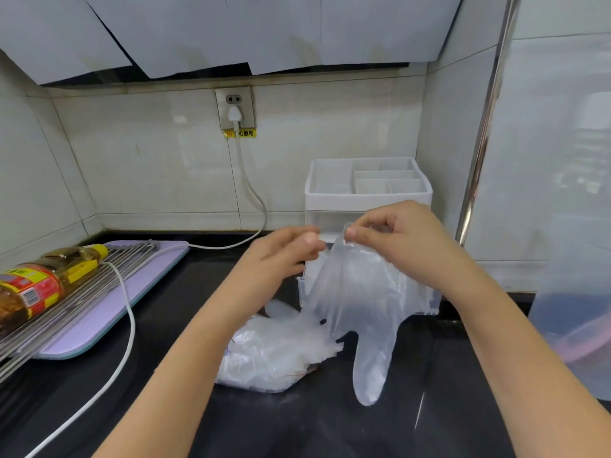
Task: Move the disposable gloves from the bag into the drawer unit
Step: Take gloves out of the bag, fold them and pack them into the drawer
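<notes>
Right hand [396,239] pinches the cuff of a clear disposable glove [360,309] between thumb and curled fingers, holding it up in front of the drawer unit [367,193]. Left hand [284,256], fingers curled too, nips the same cuff at its left edge. The glove hangs open-mouthed and limp, thin, see-through and wrinkled. Its fingers point down, and the longest one dangles just above the worktop [330,428].

Below and to the left, between the forearms, lies the bag [271,355], a crumpled clear packet stuffed with more whitish gloves, some of them trailing up toward the held one. The drawer unit is white, with a divided tray on top. A clear lower drawer [301,287] stands pulled out behind the glove.

The worktop is glossy black. At its left sits a lilac cutting board [148,285], with a metal rack [82,299] lying across it and an oil bottle [36,285] on its side on the rack. A white cable [127,322] runs over the board up to a plug [234,114] in a wall socket [235,100], which has a yellow label [241,133] beneath it. Pale tiles cover the walls, a chrome pole [486,127] rises at the right, and a translucent container [578,325] stands at the far right.
</notes>
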